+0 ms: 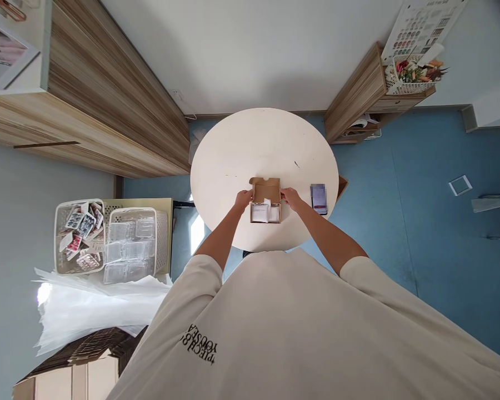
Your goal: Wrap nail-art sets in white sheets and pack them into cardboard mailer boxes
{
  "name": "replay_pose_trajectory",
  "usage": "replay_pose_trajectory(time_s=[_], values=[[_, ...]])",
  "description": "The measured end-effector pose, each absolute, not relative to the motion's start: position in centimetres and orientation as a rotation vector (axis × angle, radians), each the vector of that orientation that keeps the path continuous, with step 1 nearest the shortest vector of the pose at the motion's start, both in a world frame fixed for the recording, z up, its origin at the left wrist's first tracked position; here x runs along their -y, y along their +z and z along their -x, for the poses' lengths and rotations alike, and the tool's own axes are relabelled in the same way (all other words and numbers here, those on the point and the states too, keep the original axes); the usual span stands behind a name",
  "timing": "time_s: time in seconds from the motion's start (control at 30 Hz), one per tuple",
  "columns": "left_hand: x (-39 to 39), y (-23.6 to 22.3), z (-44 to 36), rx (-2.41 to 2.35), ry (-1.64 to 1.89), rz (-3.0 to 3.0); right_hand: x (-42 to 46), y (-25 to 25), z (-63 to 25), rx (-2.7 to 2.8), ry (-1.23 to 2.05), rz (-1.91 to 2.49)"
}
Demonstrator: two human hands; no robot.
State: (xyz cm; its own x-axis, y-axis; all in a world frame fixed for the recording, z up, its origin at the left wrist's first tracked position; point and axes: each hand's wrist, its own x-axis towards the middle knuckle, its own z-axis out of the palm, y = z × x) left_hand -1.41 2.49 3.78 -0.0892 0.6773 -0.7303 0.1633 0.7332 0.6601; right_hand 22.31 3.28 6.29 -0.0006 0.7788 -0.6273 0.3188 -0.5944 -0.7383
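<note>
A small brown cardboard box (266, 191) stands on the round white table, its lid raised at the far side. Inside it lie white wrapped packets (259, 213), with a strip of white paper sticking up in the middle. My left hand (244, 199) grips the left edge of the box near the lid. On the opposite side, my right hand (290, 197) has its fingers closed at the right edge of the lid. The fingertips of both hands are small and partly hidden against the cardboard. A phone (319, 199) lies to the right of my right hand.
The round table (262, 144) stands near the wall. At left are a white basket of small packs (81, 239), a basket of clear plastic boxes (131, 244), white sheets (95, 305) and stacked cardboard (70, 378). Wooden cabinets (120, 72) rise behind; a low cabinet (356, 97) is at right.
</note>
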Motion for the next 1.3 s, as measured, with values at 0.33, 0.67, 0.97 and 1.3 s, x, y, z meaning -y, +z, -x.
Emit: replay_pose_trajectory(time_s=[0.33,0.67,0.97,1.3], values=[[-3.2,4.8,3.7,-1.479,0.576,-0.665,-3.8,7.4,-23.2,1.181,1.641,1.831],[-3.0,5.9,4.6,-1.419,0.61,-0.686,-3.5,6.8,-22.9,1.264,1.513,1.72],[-1.7,7.2,5.7,-1.334,0.57,-0.687,-2.1,6.6,-23.1,1.407,1.46,1.706],[1.6,7.1,5.8,-1.373,0.527,-0.884,1.9,6.7,-24.2,1.529,1.511,1.673]])
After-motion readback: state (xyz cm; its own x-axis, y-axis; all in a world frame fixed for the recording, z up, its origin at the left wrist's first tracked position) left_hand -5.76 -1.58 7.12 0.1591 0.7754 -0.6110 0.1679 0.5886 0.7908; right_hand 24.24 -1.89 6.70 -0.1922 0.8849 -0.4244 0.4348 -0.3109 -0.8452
